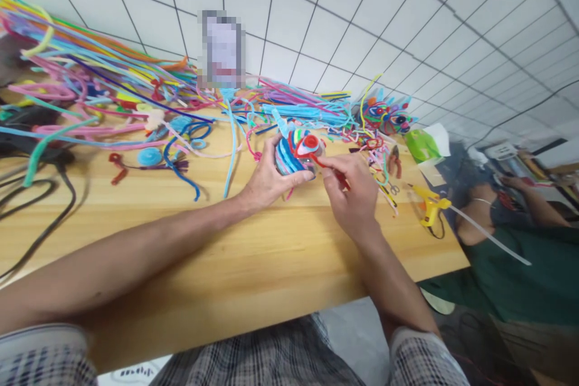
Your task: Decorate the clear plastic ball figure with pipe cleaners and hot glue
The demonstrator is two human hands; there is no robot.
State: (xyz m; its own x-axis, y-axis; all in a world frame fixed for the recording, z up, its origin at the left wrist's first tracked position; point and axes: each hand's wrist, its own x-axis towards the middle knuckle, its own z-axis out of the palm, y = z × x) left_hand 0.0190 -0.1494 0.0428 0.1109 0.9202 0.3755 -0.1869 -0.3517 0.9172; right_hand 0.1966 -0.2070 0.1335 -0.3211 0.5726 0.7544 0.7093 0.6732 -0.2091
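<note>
Above the middle of the table, my left hand [266,178] is closed around a small figure [289,157] made of coiled pipe cleaners in blue, pink and white. A round red and white coil [310,143] sits on the figure's upper side, and a light blue piece sticks up at its top left. My right hand [350,190] pinches a red pipe cleaner [319,160] that runs to the edge of that coil. Its other end passes under my fingers. The figure's underside is hidden by my left palm.
Pipe cleaners [307,111] lie in heaps along the tiled wall. Two finished-looking figures [384,114], red-handled pliers [395,163] and a yellow glue gun [432,205] are at the right. Black cables [67,205] lie left. Another person's arm [479,211] is beyond the right edge.
</note>
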